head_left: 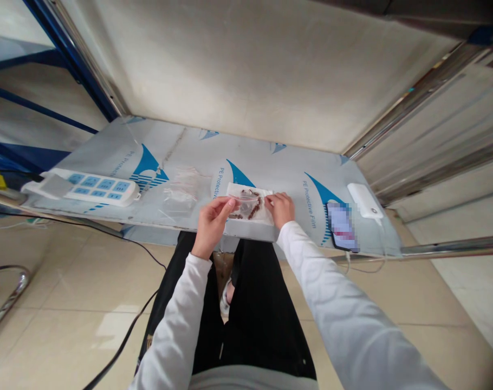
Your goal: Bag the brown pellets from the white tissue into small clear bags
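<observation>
My left hand (213, 221) pinches the left end of a small clear zip bag (243, 205) with a reddish seal line. At its other end, the fingers of my right hand (281, 208) are closed on the bag's edge. A dark brown beaded bracelet (255, 208) shows at the bag; whether it lies inside or beneath the plastic I cannot tell. Under both is a white sheet or pouch (265, 219) near the front edge of the table. To the left of my left hand lies a stack of clear plastic bags (182, 189).
The table (181, 141) wears blue-printed protective film. A white power strip (102, 188) lies at the left. On the right are a phone (341, 225) and a white power bank (364, 200), with cables over the front edge. A black cable (127, 336) hangs at the left.
</observation>
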The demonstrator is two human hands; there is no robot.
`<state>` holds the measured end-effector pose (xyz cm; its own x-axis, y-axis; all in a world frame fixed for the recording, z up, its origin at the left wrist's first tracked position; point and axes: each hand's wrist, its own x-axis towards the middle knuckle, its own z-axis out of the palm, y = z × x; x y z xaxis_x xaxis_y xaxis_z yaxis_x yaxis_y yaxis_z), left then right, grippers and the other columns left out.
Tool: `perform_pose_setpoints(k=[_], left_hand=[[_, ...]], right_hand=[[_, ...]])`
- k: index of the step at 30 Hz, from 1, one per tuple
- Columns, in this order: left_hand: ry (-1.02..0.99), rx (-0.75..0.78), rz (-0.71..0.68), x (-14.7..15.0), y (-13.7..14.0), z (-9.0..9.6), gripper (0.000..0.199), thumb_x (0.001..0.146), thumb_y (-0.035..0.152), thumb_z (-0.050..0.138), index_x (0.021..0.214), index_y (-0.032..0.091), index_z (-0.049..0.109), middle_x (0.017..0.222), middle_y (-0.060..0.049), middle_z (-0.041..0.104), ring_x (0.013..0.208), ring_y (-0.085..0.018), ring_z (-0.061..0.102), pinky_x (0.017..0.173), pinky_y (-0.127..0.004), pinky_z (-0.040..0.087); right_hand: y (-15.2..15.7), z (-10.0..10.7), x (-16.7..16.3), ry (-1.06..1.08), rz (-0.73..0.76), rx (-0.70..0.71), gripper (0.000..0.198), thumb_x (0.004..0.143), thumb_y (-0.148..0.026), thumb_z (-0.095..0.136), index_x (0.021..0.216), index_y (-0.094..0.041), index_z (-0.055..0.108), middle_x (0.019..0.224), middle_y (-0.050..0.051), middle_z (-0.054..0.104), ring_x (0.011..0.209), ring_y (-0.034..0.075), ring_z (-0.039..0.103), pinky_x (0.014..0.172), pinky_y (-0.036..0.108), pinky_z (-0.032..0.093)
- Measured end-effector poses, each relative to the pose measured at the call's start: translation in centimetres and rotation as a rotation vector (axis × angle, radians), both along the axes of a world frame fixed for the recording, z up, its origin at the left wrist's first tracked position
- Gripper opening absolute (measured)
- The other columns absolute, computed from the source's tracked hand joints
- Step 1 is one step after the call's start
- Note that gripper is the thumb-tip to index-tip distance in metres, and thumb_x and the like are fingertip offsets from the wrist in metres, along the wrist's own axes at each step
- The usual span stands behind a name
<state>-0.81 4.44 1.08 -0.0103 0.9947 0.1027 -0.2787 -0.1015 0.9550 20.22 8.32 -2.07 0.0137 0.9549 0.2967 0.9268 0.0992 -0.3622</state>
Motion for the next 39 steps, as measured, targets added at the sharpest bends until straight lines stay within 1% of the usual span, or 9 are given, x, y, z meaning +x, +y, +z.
perform_pose_setpoints(k=[3,5,7,10,16,22,28,33,39], left_hand=[[0.053,0.030,-0.023,0.1,-0.1,0.3,0.024,0.078,0.039,0.067,0.084,0.016,0.071,0.083,-0.005,0.072,0.076,-0.015,0.066,0.078,-0.030,0.054],[0.056,0.039,-0.030,0.2,-0.1,0.6,0.022,0.077,0.038,0.068,0.083,0.016,0.072,0.083,-0.005,0.073,0.076,-0.015,0.066,0.078,-0.029,0.053],[0.043,0.034,-0.023,0.4,-0.3,0.9,0.021,0.076,0.037,0.069,0.083,0.017,0.073,0.085,-0.006,0.074,0.079,-0.016,0.067,0.080,-0.030,0.053],[0.027,0.029,-0.026,0.7,-0.5,1.2,0.021,0.075,0.036,0.070,0.085,0.018,0.075,0.091,-0.007,0.075,0.086,-0.019,0.068,0.085,-0.034,0.053],[0.027,0.067,-0.048,0.8,-0.7,1.4,0.020,0.077,0.033,0.069,0.090,0.020,0.076,0.097,-0.006,0.075,0.094,-0.022,0.068,0.092,-0.036,0.051],[0.006,0.070,-0.076,1.0,-1.1,2.1,0.021,0.078,0.035,0.068,0.090,0.019,0.075,0.097,-0.006,0.074,0.095,-0.022,0.068,0.090,-0.037,0.052],[-0.019,0.065,-0.011,0.6,-1.0,2.5,0.022,0.073,0.035,0.072,0.083,0.016,0.070,0.084,-0.006,0.072,0.078,-0.015,0.066,0.078,-0.028,0.051],[-0.023,0.097,0.068,0.8,-1.1,2.7,0.022,0.076,0.037,0.069,0.080,0.016,0.066,0.078,-0.004,0.068,0.075,-0.013,0.063,0.075,-0.026,0.048],[-0.012,0.111,-0.033,1.0,-1.5,3.2,0.021,0.079,0.038,0.066,0.082,0.017,0.065,0.079,-0.004,0.068,0.076,-0.014,0.062,0.075,-0.027,0.048]], right_hand=[[-1.7,3.8,-1.4,0.255,-0.034,0.131,0.034,0.094,-0.036,0.042,0.088,-0.015,0.068,0.080,0.007,0.065,0.068,0.016,0.054,0.067,0.029,0.043],[-3.2,6.8,-2.6,0.456,0.055,0.198,0.031,0.091,-0.040,0.049,0.086,-0.016,0.068,0.076,0.004,0.063,0.064,0.015,0.052,0.062,0.027,0.043],[-4.3,9.2,-3.7,0.501,0.167,0.205,0.025,0.087,-0.038,0.056,0.080,-0.018,0.069,0.070,0.002,0.061,0.063,0.014,0.051,0.062,0.027,0.043],[-4.9,10.9,-4.6,0.459,0.291,0.148,0.019,0.084,-0.034,0.062,0.078,-0.019,0.071,0.069,0.002,0.061,0.063,0.013,0.052,0.061,0.027,0.044],[-4.8,11.0,-4.1,0.396,0.332,0.125,0.019,0.081,-0.037,0.066,0.082,-0.020,0.073,0.077,0.002,0.057,0.068,0.012,0.053,0.065,0.027,0.046],[-4.8,11.3,-3.2,0.415,0.430,0.052,0.016,0.077,-0.036,0.070,0.082,-0.020,0.071,0.106,0.007,0.059,0.096,0.019,0.059,0.076,0.030,0.049],[-5.2,11.8,-3.2,0.539,0.407,-0.104,0.019,0.075,-0.037,0.072,0.079,-0.019,0.069,0.083,0.004,0.071,0.075,0.016,0.065,0.072,0.030,0.051],[-5.7,11.1,-4.0,0.873,0.291,-0.222,0.038,0.071,-0.040,0.075,0.101,-0.019,0.065,0.086,0.005,0.072,0.077,0.017,0.067,0.073,0.031,0.053],[-6.0,10.5,-4.4,0.937,0.232,-0.226,0.028,0.073,-0.042,0.071,0.080,-0.015,0.068,0.080,0.005,0.071,0.074,0.016,0.066,0.072,0.029,0.052]])
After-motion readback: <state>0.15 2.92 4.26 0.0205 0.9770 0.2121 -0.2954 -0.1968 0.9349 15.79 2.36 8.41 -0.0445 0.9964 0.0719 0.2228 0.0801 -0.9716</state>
